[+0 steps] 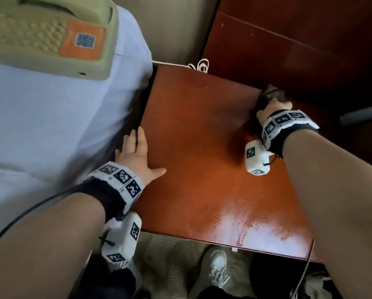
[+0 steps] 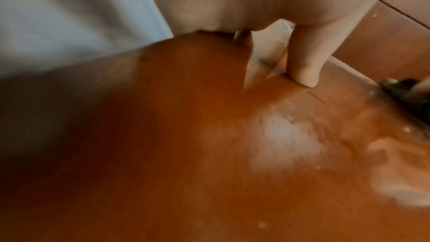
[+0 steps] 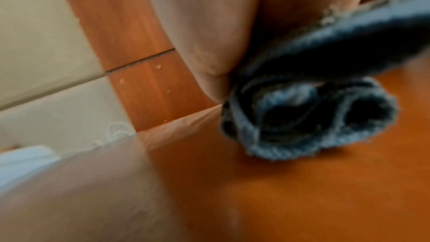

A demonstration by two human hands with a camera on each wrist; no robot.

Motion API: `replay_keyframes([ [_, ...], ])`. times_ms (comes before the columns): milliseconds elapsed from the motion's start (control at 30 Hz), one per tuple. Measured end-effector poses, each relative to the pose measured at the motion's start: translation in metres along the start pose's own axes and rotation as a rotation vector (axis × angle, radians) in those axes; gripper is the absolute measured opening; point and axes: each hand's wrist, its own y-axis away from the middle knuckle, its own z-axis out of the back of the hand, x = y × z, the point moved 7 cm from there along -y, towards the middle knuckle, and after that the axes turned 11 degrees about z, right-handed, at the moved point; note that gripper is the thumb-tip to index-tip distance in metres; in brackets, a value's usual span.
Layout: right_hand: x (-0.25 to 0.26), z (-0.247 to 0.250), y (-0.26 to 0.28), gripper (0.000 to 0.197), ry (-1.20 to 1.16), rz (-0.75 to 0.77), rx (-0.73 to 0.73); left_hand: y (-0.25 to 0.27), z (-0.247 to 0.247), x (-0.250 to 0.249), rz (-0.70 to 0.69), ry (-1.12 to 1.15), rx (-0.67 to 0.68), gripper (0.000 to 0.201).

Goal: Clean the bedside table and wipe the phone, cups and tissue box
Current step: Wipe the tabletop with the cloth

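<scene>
The bedside table (image 1: 202,147) has a glossy red-brown top with wet streaks near its front edge. My left hand (image 1: 137,152) lies flat on the table's left edge, fingers straight, thumb spread out; in the left wrist view its thumb (image 2: 304,58) touches the wood (image 2: 186,144). My right hand (image 1: 273,108) grips a bunched dark grey cloth (image 1: 271,94) at the table's far right corner. In the right wrist view the cloth (image 3: 309,117) is pressed on the table top (image 3: 302,190). A beige phone (image 1: 51,35) with an orange label lies on the bed at upper left.
The white-sheeted bed (image 1: 40,126) borders the table on the left. A dark red wooden panel (image 1: 288,39) stands behind and to the right. A white cord (image 1: 200,64) coils at the table's back edge. My feet in pale shoes (image 1: 215,270) stand in front of the table.
</scene>
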Motion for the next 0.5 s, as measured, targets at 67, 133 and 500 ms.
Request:
replay_keyframes([
  [67,0.033,-0.008,-0.009,0.060,0.143,0.059,0.021,-0.001,0.001,-0.002,0.012,-0.044,0.007,0.109],
  [133,0.072,-0.025,-0.004,0.067,0.217,0.179,0.107,-0.002,0.001,-0.002,0.040,-0.054,0.037,0.109],
  [500,0.110,-0.033,0.036,0.057,-0.041,0.618,0.231,0.004,0.007,-0.004,0.109,-0.057,0.118,0.111],
])
